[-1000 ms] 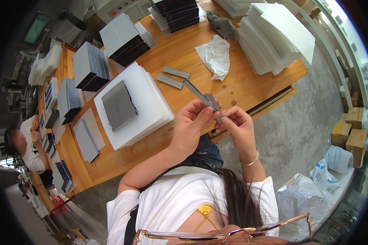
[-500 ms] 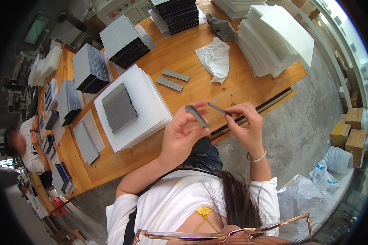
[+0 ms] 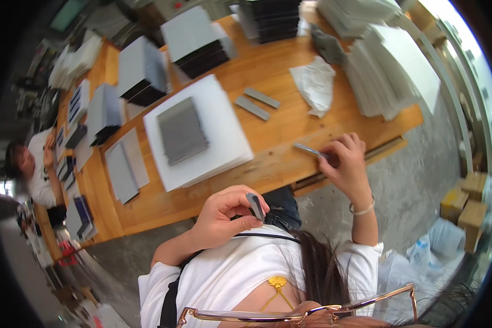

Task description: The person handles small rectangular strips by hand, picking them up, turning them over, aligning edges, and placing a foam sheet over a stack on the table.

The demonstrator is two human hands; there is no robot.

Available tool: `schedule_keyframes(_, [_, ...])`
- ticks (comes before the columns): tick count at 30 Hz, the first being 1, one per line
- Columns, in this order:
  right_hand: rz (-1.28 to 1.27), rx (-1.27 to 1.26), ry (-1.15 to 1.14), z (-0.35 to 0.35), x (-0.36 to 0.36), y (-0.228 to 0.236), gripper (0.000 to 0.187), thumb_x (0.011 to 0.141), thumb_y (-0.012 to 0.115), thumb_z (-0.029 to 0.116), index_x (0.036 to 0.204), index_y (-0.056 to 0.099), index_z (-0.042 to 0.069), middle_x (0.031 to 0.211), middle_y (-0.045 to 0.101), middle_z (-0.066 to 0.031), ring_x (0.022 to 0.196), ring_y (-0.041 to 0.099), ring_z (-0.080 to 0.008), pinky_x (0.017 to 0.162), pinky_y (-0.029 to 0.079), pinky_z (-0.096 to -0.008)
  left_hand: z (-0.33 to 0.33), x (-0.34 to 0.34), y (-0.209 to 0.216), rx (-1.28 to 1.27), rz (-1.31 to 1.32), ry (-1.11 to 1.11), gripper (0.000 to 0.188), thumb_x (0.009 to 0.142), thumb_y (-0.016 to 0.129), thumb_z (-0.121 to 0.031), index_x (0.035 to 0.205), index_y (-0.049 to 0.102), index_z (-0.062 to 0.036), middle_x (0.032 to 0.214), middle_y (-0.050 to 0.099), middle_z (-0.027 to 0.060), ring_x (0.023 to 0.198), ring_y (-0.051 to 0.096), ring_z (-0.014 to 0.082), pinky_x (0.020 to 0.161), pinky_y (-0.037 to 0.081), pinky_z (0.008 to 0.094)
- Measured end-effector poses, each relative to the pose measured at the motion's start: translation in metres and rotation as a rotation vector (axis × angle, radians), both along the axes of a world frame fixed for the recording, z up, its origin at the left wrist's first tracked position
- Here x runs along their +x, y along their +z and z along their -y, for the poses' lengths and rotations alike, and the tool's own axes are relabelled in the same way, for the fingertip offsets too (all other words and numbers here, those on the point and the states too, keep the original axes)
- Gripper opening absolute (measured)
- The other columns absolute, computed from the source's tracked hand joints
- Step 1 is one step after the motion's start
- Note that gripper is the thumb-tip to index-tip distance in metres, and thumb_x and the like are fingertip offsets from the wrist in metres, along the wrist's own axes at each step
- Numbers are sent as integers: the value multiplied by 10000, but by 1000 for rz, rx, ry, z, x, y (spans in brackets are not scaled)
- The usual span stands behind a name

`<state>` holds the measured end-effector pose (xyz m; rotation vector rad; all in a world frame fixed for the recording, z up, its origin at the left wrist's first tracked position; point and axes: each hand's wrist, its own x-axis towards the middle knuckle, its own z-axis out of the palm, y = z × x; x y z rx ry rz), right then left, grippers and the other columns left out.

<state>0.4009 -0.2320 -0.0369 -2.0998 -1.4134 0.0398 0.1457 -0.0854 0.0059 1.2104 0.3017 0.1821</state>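
Close to my body, my left hand [image 3: 224, 214] is closed around a small grey strip [image 3: 255, 206], pinched between thumb and fingers with one end up. Over the table's front edge, my right hand [image 3: 346, 164] grips a thin metallic tool [image 3: 309, 149]; its slim tip points left above the wood, and its exact kind is too blurred to tell. Two flat grey strips [image 3: 262, 97] lie side by side on the wooden table [image 3: 279, 131] beyond my hands. Left of them, a dark grey rough-edged sheet [image 3: 181, 130] rests on a stack of white ribbed boards [image 3: 229, 139].
Crumpled white paper [image 3: 315, 85], a grey cloth [image 3: 328, 45] and piled white sheets [image 3: 382, 76] occupy the right side. Tall stacks of grey-black slabs [image 3: 194, 46] stand along the back. Another person [image 3: 41, 164] sits at the far left. Cardboard boxes [image 3: 470, 218] are on the right.
My hands have moved apart: the left drew back toward my body with the grey strip, the right went right with the tool to the table edge. The view has shifted too.
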Motion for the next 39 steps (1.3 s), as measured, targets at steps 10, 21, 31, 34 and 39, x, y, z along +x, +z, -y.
schedule_keyframes(10, [-63,187,440,-97,-77,74,203,630,702,62,807,608,99,951,558,-47,911,501,-254,842,337,-386,-29,-72,15,165,209,615,103,821,690,-40,884,612,-17,974,572,115,759,568,121,612,470,216])
schedule_keyframes(21, [15,-27,473,-157,-118,83,190,661,711,81,816,601,83,1023,513,-86,987,458,-282,887,323,-405,-63,-94,0,94,155,747,102,827,652,12,909,592,-3,981,552,69,720,545,82,587,439,196])
schedule_keyframes(31, [-731,132,744,-158,-135,90,259,741,771,180,894,645,13,812,622,-68,752,568,-158,670,451,-290,-60,-85,19,-214,12,414,135,809,692,-10,869,571,-12,832,632,61,666,598,67,483,454,189])
schedule_keyframes(34, [-819,-14,724,-153,-131,79,250,736,781,181,835,638,1,773,612,-46,735,560,-133,663,441,-269,-58,-81,18,-111,-63,309,153,806,705,-17,886,576,-6,840,631,66,673,610,81,503,475,192])
schedule_keyframes(39, [-1260,-79,651,-146,-129,74,194,788,749,156,788,629,3,766,585,-11,705,554,-101,633,440,-253,-58,-77,18,-220,-29,225,183,910,611,-165,946,599,14,832,627,59,709,619,101,533,500,213])
